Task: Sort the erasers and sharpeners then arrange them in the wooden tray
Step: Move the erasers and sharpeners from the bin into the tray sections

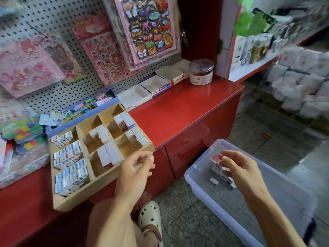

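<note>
Reaching into the clear plastic bin [195, 177] right of the wooden tray [99, 177], the right hand [238, 168] hovers, fingers loosely curled, over the remaining boxed erasers [218, 169]; whether it grips one is unclear. Left hand [136, 166]: half-curled, apparently empty, at the tray's near-right corner. Advice: match each box's label to its filled compartment and pack it upright.

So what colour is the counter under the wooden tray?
Red counter, clearest in the head view.
</note>
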Demonstrator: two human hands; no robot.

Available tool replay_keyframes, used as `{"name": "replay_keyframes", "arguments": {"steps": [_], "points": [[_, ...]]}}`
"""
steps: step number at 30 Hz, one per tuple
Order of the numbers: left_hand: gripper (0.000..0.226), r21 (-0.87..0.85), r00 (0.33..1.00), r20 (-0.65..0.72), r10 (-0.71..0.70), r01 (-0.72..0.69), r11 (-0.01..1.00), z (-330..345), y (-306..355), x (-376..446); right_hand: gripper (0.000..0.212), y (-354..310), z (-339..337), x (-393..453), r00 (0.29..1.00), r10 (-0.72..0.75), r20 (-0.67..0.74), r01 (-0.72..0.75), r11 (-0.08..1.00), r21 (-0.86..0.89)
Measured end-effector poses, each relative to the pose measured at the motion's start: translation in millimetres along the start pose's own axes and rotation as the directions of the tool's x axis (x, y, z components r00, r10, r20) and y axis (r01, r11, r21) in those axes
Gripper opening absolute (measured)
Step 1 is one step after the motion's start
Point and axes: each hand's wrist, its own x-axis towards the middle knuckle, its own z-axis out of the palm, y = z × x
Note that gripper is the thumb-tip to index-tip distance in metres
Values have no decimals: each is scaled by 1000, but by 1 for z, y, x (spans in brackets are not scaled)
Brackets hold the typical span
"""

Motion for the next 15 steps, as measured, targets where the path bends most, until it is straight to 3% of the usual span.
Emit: {"name": "replay_keyframes", "arguments": {"steps": [9, 15], "points": [[9, 253, 919, 372, -132, 36, 967, 138, -72, -14, 17, 85, -72, 3, 964, 210, -161, -208, 978, 29], [9, 441, 853, 488, -186, -57, 896, 210, -122, 4, 16, 157, -96, 31, 900, 361, -243, -352, 932, 82]]}}
